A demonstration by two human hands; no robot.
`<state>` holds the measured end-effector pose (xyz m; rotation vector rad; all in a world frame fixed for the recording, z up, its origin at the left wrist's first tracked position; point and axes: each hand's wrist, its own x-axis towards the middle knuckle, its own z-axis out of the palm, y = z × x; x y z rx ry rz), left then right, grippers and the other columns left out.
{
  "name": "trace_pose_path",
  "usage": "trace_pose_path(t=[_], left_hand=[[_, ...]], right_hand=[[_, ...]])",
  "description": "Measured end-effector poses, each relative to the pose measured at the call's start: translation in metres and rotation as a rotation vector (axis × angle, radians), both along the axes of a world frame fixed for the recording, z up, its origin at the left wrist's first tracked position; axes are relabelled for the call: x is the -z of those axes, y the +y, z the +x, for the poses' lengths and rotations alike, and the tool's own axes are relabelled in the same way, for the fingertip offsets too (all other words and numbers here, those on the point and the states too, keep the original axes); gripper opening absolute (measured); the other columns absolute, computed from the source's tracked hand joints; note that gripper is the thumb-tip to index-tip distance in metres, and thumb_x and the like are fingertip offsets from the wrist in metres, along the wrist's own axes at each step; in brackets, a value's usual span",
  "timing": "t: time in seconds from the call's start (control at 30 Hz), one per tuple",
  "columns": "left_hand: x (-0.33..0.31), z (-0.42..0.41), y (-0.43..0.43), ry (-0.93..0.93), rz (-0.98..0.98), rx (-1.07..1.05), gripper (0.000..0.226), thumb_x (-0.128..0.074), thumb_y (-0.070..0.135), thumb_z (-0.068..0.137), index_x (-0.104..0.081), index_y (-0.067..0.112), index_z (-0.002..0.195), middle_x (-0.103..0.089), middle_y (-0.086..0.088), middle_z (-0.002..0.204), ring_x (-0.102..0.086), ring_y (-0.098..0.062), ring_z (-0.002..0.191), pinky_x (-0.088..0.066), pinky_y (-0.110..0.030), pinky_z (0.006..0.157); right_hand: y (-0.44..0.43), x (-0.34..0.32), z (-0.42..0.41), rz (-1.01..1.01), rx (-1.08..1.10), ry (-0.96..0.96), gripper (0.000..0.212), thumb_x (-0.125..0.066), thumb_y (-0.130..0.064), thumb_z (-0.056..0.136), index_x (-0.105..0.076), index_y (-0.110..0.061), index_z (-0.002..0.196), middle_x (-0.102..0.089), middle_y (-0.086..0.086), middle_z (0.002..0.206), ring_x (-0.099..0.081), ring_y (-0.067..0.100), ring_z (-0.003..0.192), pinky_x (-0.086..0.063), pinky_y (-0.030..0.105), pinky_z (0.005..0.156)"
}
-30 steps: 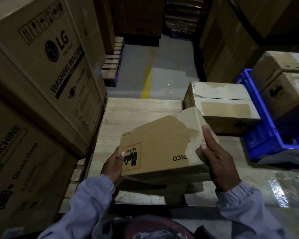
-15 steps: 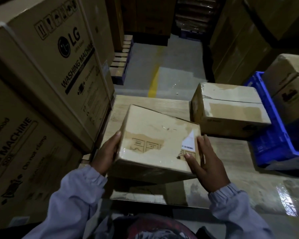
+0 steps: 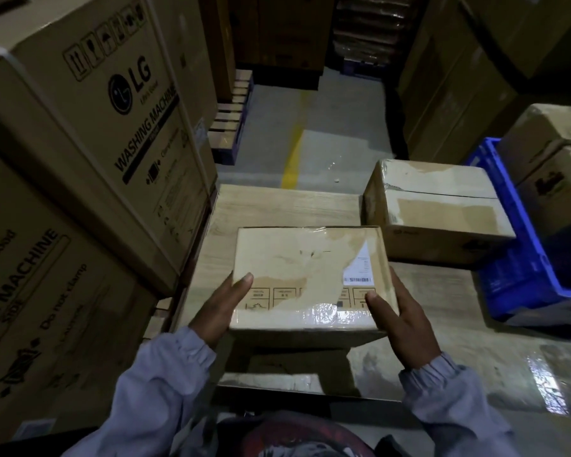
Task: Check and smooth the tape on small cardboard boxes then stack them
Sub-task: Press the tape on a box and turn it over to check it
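Hands are noted first. We find the left hand (image 3: 221,308) gripping the near left corner of a small cardboard box (image 3: 307,268), thumb laid on the top face and the fingers out of sight beneath. The right hand (image 3: 401,319) grips the near right corner likewise, thumb on top beside a white shipping label (image 3: 360,270). The box sits between the two hands, with its long axis running left to right across the body. The dark shadow beneath suggests it is held clear of the wooden platform (image 3: 277,206). Clear tape (image 3: 320,313) shows glossy and wrinkled along the near edge, between the two thumbs.

Beyond the held box, a second taped box (image 3: 439,212) rests on the platform, forward and to the right, near but apart. We judge it the likely base for stacking. It lies nearer the right hand, and its long axis runs roughly parallel to the held box, turned slightly. Placement would therefore call for a carry forward and rightward with little rotation.

A blue plastic crate (image 3: 521,258) stands just right of that box. Washing machine cartons (image 3: 89,127) wall the left side.
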<state>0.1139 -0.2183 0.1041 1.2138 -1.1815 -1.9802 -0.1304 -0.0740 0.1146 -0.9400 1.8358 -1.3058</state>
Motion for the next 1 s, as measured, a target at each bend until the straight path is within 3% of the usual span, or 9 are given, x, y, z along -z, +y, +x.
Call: trace_pose_path(t=[0.13, 0.23, 0.33, 0.47, 0.63, 0.77, 0.83, 0.93, 1.0], left_hand=[[-0.005, -0.012, -0.003, -0.083, -0.06, 0.021, 0.021, -0.049, 0.029, 0.097, -0.062, 0.022, 0.112, -0.073, 0.002, 0.101, -0.069, -0.01, 0.091, -0.05, -0.024, 0.08], [-0.008, -0.011, -0.007, -0.126, -0.049, 0.014, 0.021, -0.048, 0.029, 0.099, -0.062, 0.02, 0.111, -0.071, -0.001, 0.101, -0.068, -0.013, 0.093, -0.05, -0.023, 0.077], [-0.006, -0.002, -0.011, -0.117, -0.027, -0.019, 0.024, -0.048, 0.027, 0.099, -0.064, 0.013, 0.109, -0.074, -0.002, 0.091, -0.07, -0.014, 0.082, -0.053, -0.022, 0.068], [0.01, 0.003, -0.01, -0.116, -0.001, -0.053, 0.022, -0.046, 0.022, 0.1, -0.065, 0.012, 0.096, -0.075, 0.002, 0.076, -0.071, -0.01, 0.07, -0.053, -0.016, 0.058], [0.036, 0.001, 0.003, -0.211, -0.046, -0.032, 0.022, -0.046, 0.025, 0.1, -0.067, 0.017, 0.097, -0.074, 0.0, 0.092, -0.066, -0.022, 0.094, -0.05, -0.027, 0.08], [0.033, 0.012, -0.006, -0.306, -0.18, 0.018, 0.025, -0.043, 0.015, 0.101, -0.061, 0.005, 0.114, -0.069, 0.006, 0.094, -0.064, -0.006, 0.084, -0.047, -0.009, 0.068], [0.03, 0.02, -0.013, -0.365, -0.232, 0.038, 0.028, -0.042, 0.013, 0.102, -0.055, 0.009, 0.126, -0.063, 0.008, 0.105, -0.059, -0.009, 0.096, -0.044, -0.005, 0.074], [0.023, 0.029, -0.019, -0.38, -0.225, 0.07, 0.045, -0.05, 0.031, 0.099, -0.044, 0.02, 0.143, -0.05, 0.006, 0.134, -0.044, -0.014, 0.125, -0.036, -0.027, 0.107], [0.014, 0.029, -0.019, -0.282, -0.135, 0.08, 0.056, -0.051, 0.048, 0.094, -0.045, 0.022, 0.144, -0.05, 0.0, 0.14, -0.047, -0.02, 0.129, -0.034, -0.044, 0.113]], right_hand=[[0.0, 0.006, -0.01, 0.037, 0.023, -0.06, 0.073, -0.061, -0.059, 0.073, -0.045, -0.037, 0.141, -0.065, -0.015, 0.121, -0.06, -0.006, 0.106, -0.047, 0.015, 0.09], [-0.001, 0.003, -0.009, 0.024, -0.012, -0.064, 0.081, -0.058, -0.063, 0.068, -0.038, -0.04, 0.143, -0.062, -0.016, 0.125, -0.058, -0.008, 0.11, -0.046, 0.008, 0.087], [0.003, -0.004, -0.004, -0.024, -0.094, -0.022, 0.083, -0.058, -0.06, 0.074, -0.028, -0.039, 0.149, -0.058, -0.017, 0.132, -0.055, -0.003, 0.119, -0.048, 0.026, 0.101], [0.001, -0.028, 0.006, -0.126, -0.166, 0.196, 0.081, -0.051, -0.069, 0.082, -0.016, -0.045, 0.151, -0.032, -0.011, 0.155, -0.034, 0.01, 0.141, -0.037, 0.046, 0.112], [-0.011, -0.039, 0.02, -0.114, -0.196, 0.477, 0.086, -0.037, -0.08, 0.082, -0.011, -0.037, 0.151, -0.012, -0.008, 0.161, -0.01, 0.01, 0.149, -0.021, 0.052, 0.118], [-0.012, -0.026, 0.034, -0.104, -0.342, 0.615, 0.099, -0.048, -0.079, 0.078, 0.001, -0.037, 0.153, 0.002, -0.005, 0.163, 0.003, 0.016, 0.15, -0.013, 0.055, 0.118], [-0.012, -0.012, 0.04, -0.069, -0.409, 0.725, 0.101, -0.048, -0.079, 0.078, 0.004, -0.036, 0.153, 0.007, -0.006, 0.163, 0.006, 0.018, 0.15, -0.009, 0.052, 0.118], [-0.013, 0.015, 0.037, 0.026, -0.429, 0.825, 0.098, -0.041, -0.082, 0.079, 0.007, -0.039, 0.152, 0.012, -0.008, 0.162, 0.009, 0.016, 0.149, -0.008, 0.047, 0.117], [-0.01, 0.03, 0.03, 0.088, -0.442, 0.873, 0.099, -0.038, -0.085, 0.078, 0.007, -0.038, 0.152, 0.011, -0.004, 0.162, 0.008, 0.018, 0.149, -0.009, 0.047, 0.116]])
